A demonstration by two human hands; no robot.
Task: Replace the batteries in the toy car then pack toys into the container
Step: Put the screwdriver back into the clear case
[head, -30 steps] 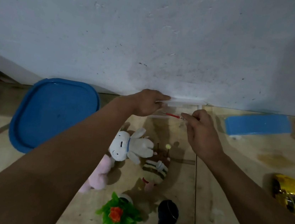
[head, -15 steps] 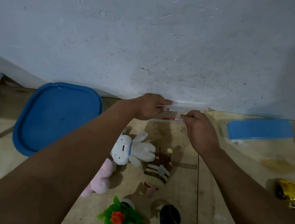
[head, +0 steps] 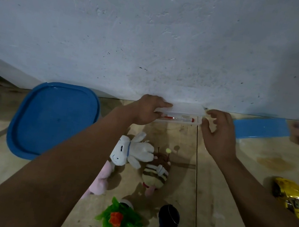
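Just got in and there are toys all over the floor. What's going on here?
A person has both hands at a small clear case by the wall: the left hand grips its left end, the right hand is at its right end. Red-tipped tools lie inside. The yellow toy car, white plush rabbit and blue lid lie untouched on the floor.

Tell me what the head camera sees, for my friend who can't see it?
Two bare hands, left hand and right hand, hold a small clear plastic case against a white wall. Below lie a white plush bunny and a shiny gold toy car.
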